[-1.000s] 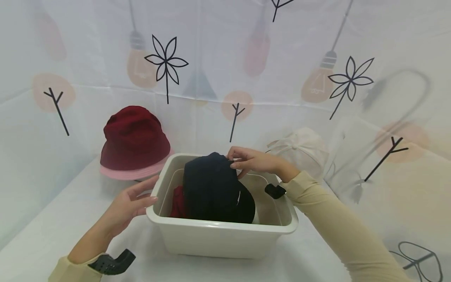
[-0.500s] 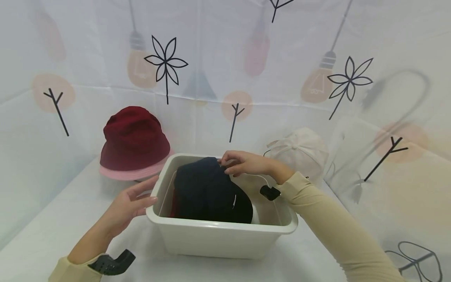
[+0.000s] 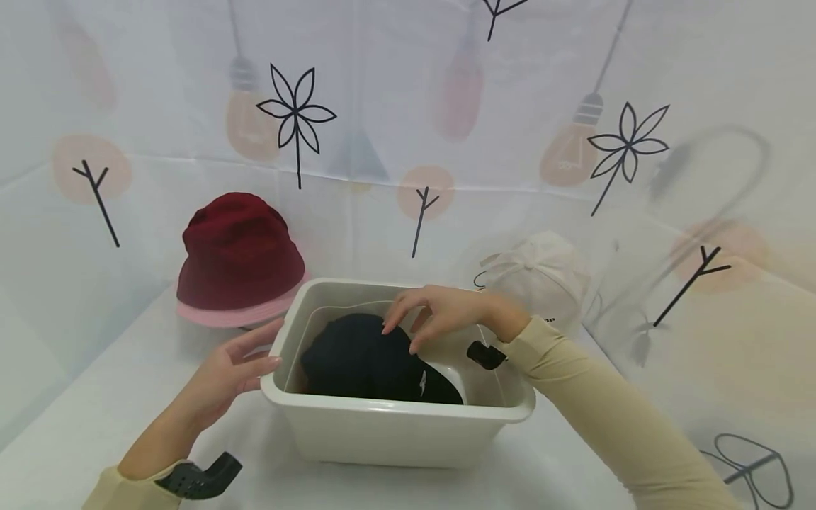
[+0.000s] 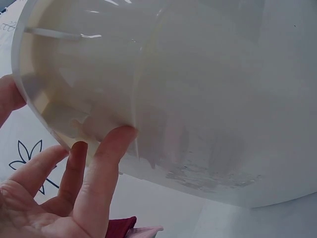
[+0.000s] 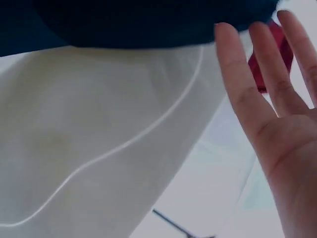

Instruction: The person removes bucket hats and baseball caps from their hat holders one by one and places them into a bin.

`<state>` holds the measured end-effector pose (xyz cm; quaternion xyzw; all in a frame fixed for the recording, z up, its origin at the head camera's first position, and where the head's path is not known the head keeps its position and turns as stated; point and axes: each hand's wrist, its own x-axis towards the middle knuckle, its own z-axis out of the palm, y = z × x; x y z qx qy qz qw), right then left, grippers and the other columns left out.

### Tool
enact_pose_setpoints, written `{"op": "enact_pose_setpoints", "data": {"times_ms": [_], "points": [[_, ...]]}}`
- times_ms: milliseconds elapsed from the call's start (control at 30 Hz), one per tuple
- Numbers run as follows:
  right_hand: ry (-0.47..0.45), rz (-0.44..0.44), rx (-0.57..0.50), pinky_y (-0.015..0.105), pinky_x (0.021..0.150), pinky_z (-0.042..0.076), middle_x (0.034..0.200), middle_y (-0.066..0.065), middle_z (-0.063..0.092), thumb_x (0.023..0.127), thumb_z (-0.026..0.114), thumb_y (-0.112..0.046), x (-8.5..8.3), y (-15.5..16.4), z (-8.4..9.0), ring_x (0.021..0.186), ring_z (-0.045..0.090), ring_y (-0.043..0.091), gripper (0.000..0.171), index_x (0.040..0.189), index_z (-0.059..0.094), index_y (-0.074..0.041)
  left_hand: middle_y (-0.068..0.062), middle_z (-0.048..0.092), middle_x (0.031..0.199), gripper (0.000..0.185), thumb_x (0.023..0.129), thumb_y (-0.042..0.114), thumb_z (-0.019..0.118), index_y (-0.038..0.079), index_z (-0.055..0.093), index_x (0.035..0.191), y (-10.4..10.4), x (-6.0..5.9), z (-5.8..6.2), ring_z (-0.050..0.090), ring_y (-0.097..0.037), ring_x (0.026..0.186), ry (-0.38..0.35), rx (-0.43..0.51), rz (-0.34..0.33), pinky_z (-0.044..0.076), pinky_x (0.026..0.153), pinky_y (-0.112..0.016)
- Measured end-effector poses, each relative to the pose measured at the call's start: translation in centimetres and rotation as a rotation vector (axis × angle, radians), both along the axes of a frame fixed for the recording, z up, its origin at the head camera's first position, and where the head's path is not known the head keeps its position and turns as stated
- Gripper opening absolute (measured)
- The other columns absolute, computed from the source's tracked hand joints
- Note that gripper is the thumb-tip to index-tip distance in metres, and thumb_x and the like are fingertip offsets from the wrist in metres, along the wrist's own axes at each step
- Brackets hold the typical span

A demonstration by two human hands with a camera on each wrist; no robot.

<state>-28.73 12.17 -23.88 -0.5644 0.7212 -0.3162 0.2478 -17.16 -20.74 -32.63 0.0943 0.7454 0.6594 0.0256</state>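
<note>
A navy baseball cap (image 3: pixel 357 358) lies inside the white plastic tub (image 3: pixel 401 433), its brim toward the front right. Over the cap my right hand (image 3: pixel 449 312) has its fingers loosely spread; in the right wrist view the fingertips are beside the cap's edge (image 5: pixel 148 25) with nothing pinched. At the tub's left end, my left hand (image 3: pixel 226 372) rests its fingers on the rim and outer wall. The left wrist view shows those extended fingers (image 4: pixel 101 173) against the tub's wall (image 4: pixel 208 99). Whatever lies beneath the cap is hidden.
Behind the tub on the left, a dark red bucket hat (image 3: pixel 239 255) sits on a pink-brimmed hat (image 3: pixel 223 316). A cream cap (image 3: pixel 538 273) with a bow stands behind the tub's right end. A patterned cloth (image 3: pixel 357 127) hangs behind everything.
The navy cap has come down deeper into the tub and shifted left, covering the red cloth seen earlier. My right hand lowered with it and its fingers parted. My left hand stayed put.
</note>
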Motion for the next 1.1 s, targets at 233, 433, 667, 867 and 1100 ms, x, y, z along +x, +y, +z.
{"op": "enact_pose_setpoints", "data": {"times_ms": [233, 433, 667, 867, 1100], "points": [[0.16, -0.016, 0.172, 0.038, 0.08, 0.051, 0.135, 0.014, 0.044, 0.076, 0.075, 0.0, 0.9, -2.1, -0.8, 0.126, 0.038, 0.019, 0.051, 0.124, 0.059, -0.003, -0.019, 0.037, 0.142, 0.066, 0.088, 0.017, 0.064, 0.008, 0.033, 0.145, 0.0, -0.1, -0.1, 0.042, -0.039, 0.123, -0.003, 0.007, 0.008, 0.047, 0.086, -0.046], [0.293, 0.015, 0.263, 0.031, 0.087, 0.045, 0.139, 0.012, 0.042, 0.079, 0.074, -0.006, 0.8, -4.2, -1.8, 0.131, 0.033, 0.019, 0.052, 0.127, 0.057, -0.01, -0.02, 0.037, 0.141, 0.064, 0.088, 0.016, 0.063, 0.006, 0.033, 0.144, -0.1, -0.1, -0.1, 0.043, -0.038, 0.122, 0.004, 0.006, -0.006, 0.046, 0.087, -0.048], [0.34, -0.005, 0.357, 0.027, 0.104, 0.028, 0.14, 0.007, 0.042, 0.08, 0.072, -0.008, 0.5, -6.3, -3.0, 0.131, 0.033, 0.018, 0.05, 0.127, 0.057, -0.015, -0.019, 0.039, 0.14, 0.063, 0.088, 0.015, 0.063, 0.006, 0.035, 0.144, -0.2, -0.2, -0.1, 0.049, -0.025, 0.118, 0.015, 0.009, -0.017, 0.047, 0.086, -0.046], [0.367, 0.035, 0.409, 0.026, 0.106, 0.025, 0.139, 0.008, 0.042, 0.081, 0.072, -0.007, 0.1, -7.8, -4.3, 0.132, 0.032, 0.019, 0.051, 0.129, 0.055, -0.012, -0.019, 0.038, 0.141, 0.063, 0.088, 0.015, 0.063, 0.005, 0.033, 0.144, -0.2, -0.1, 0.0, 0.051, -0.02, 0.115, 0.013, 0.01, -0.017, 0.049, 0.084, -0.041], [0.331, 0.012, 0.442, 0.025, 0.105, 0.024, 0.14, 0.006, 0.043, 0.082, 0.071, -0.008, 0.4, -7.9, -3.2, 0.132, 0.031, 0.016, 0.052, 0.13, 0.055, -0.013, -0.018, 0.039, 0.14, 0.063, 0.089, 0.014, 0.062, 0.006, 0.033, 0.144, -0.3, -0.1, 0.0, 0.054, -0.012, 0.11, 0.017, 0.019, -0.025, 0.049, 0.083, -0.039]]}}
